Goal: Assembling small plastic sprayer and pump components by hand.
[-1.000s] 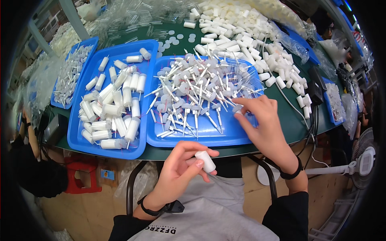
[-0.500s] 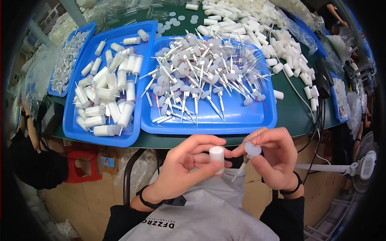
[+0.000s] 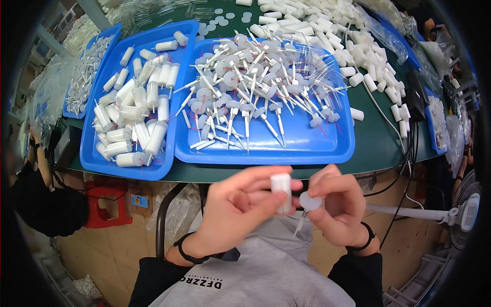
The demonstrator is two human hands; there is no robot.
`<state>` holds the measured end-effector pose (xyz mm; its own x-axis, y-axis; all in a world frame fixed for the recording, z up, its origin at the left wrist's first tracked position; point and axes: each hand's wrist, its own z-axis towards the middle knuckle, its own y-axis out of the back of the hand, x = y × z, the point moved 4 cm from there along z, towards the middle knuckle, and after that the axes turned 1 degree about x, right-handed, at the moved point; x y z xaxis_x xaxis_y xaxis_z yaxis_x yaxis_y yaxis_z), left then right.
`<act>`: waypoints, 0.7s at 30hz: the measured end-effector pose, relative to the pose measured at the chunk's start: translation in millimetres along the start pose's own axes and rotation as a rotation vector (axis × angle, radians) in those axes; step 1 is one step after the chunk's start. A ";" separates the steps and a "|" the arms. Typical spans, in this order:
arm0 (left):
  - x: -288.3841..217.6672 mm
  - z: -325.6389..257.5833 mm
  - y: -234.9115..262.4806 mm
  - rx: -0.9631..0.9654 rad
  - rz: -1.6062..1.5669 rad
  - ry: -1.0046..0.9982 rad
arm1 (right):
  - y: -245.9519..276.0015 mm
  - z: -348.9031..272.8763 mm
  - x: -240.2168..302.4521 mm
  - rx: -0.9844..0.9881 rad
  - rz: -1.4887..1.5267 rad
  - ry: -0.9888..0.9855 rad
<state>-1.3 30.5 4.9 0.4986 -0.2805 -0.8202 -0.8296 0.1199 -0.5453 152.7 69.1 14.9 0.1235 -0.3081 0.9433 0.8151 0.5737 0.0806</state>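
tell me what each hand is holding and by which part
The left hand grips a small white tube around its lower body. The right hand pinches a white cap with a thin stem by the round cap.

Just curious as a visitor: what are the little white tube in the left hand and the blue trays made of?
The white tube looks like matte, slightly translucent plastic: smooth, evenly coloured, no glassy glare. The blue trays seem glossy moulded plastic, with soft reflections and rounded rims. Neither can be confirmed by sight alone.

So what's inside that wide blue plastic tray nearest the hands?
The wide blue plastic tray holds a heap of white capped dip tubes; the floor beneath the heap is covered.
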 end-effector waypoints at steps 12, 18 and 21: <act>3.0 -0.3 -1.6 -0.041 0.109 -0.037 | -6.2 6.3 5.9 0.023 -0.275 0.167; 9.3 -3.6 -3.6 0.053 0.065 0.055 | -5.2 4.5 -0.3 -0.019 -0.192 0.109; 7.4 -5.7 -8.3 0.081 0.080 0.056 | -7.0 3.0 -8.0 -0.054 -0.073 0.082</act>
<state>7.9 22.0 4.3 0.4148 -0.3191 -0.8521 -0.8422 0.2198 -0.4923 144.3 69.8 7.8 0.1071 -0.4097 0.9059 0.8526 0.5066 0.1283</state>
